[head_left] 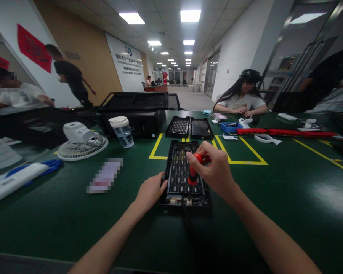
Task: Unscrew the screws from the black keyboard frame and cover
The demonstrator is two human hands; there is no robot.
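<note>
A black tool case (172,173) lies on the table in front of me, with rows of small metallic pieces in its slots. My right hand (214,161) is closed around a red and black screwdriver (192,178), held upright over the right part of the case. Whether its tip touches anything is hidden. Against the case's left wall, my left hand (151,192) grips the edge, the thumb near the rim and some fingertips out of sight. Small parts lie along the case's near end.
Behind stands another open black case (177,126) within yellow tape lines. A cup (122,131), a white fan (81,140) and a blurred flat object (105,176) lie to the left. A blue tray (230,127) and red strip (286,132) are at the back right. A person (241,101) sits opposite.
</note>
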